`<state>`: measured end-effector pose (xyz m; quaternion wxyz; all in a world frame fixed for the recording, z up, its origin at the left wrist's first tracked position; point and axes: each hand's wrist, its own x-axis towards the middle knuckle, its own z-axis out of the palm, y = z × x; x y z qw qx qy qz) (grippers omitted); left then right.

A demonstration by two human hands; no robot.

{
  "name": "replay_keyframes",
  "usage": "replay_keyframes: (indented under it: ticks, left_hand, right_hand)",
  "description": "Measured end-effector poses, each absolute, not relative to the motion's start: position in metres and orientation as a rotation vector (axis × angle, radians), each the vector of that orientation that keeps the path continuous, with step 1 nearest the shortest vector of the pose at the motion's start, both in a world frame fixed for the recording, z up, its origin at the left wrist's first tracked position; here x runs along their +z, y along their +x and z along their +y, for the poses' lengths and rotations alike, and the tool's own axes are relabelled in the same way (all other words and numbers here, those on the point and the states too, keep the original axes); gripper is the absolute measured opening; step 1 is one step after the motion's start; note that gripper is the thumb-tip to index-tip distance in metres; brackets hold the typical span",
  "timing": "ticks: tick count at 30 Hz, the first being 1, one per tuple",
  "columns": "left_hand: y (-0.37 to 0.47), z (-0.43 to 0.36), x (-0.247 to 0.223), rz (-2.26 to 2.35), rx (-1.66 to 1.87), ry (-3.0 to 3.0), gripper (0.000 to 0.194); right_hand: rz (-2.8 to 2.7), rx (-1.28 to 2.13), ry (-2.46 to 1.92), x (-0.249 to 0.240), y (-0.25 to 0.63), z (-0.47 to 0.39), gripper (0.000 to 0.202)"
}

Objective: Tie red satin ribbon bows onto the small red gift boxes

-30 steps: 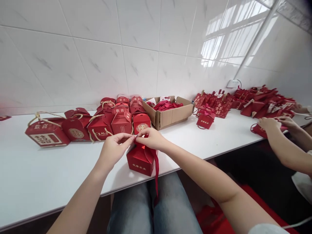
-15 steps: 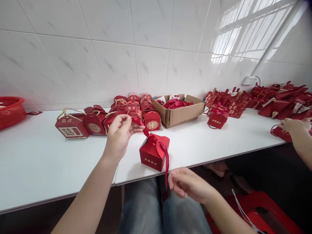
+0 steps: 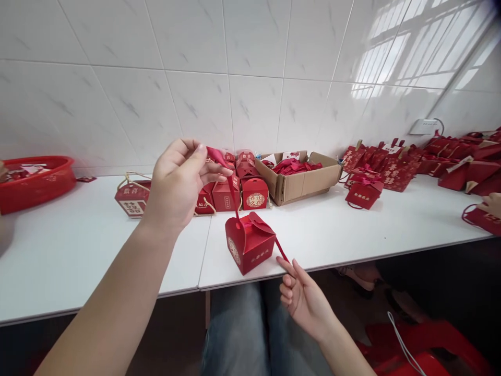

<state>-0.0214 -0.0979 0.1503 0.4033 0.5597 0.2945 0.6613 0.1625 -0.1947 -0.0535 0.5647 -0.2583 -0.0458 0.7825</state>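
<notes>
A small red gift box [image 3: 252, 248] stands near the table's front edge, with a red ribbon [image 3: 234, 196] running through its top flaps. Raised at the upper left of the box, my left hand [image 3: 182, 180] pinches one end of this ribbon, which stretches down to the box. At the box's lower right, my right hand [image 3: 301, 295] holds the other ribbon end between thumb and index finger. Neither hand touches the box itself.
Several finished red boxes [image 3: 255, 193] stand behind. A cardboard box [image 3: 301, 185] holds red ribbons. One bowed box [image 3: 364, 193] and many red bags [image 3: 401, 169] are at right. A red basin [image 3: 39, 190] is at left. Another person's hand [image 3: 492, 203] shows at the right edge.
My left hand has risen, drawing its ribbon end up. My right hand has taken hold of the hanging ribbon end. The box has turned, now showing its round gold emblem.
</notes>
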Motion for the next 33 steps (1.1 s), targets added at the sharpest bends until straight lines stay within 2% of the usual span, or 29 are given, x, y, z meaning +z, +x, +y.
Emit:
replay_keyframes:
  ticks: [6, 12, 19, 26, 29, 33]
  left_hand:
    - [-0.030, -0.096, 0.155, 0.794, 1.605, 1.343, 0.016]
    - [-0.034, -0.091, 0.159, 0.745, 1.598, 1.332, 0.018]
    - [-0.012, -0.085, 0.172, 0.745, 1.499, 1.505, 0.013]
    - [0.007, -0.083, 0.178, 0.826, 1.389, 1.615, 0.013]
    - [0.003, -0.085, 0.179, 0.833, 1.409, 1.599, 0.016]
    - [-0.014, -0.085, 0.181, 0.844, 1.495, 1.578, 0.018]
  right_hand:
    - [-0.066, 1.791, -0.402, -0.042, 0.181, -0.164, 0.021]
    - [-0.594, 1.104, -0.691, -0.006, 0.204, -0.126, 0.030]
    - [-1.233, 0.695, -0.880, 0.057, 0.207, -0.099, 0.022]
    - [-1.847, 0.817, -0.930, 0.066, 0.153, -0.085, 0.033]
    - [-2.054, 0.727, -0.952, 0.055, 0.143, -0.079, 0.037]
    - [-2.200, 0.600, -1.054, 0.046, 0.147, -0.077, 0.031]
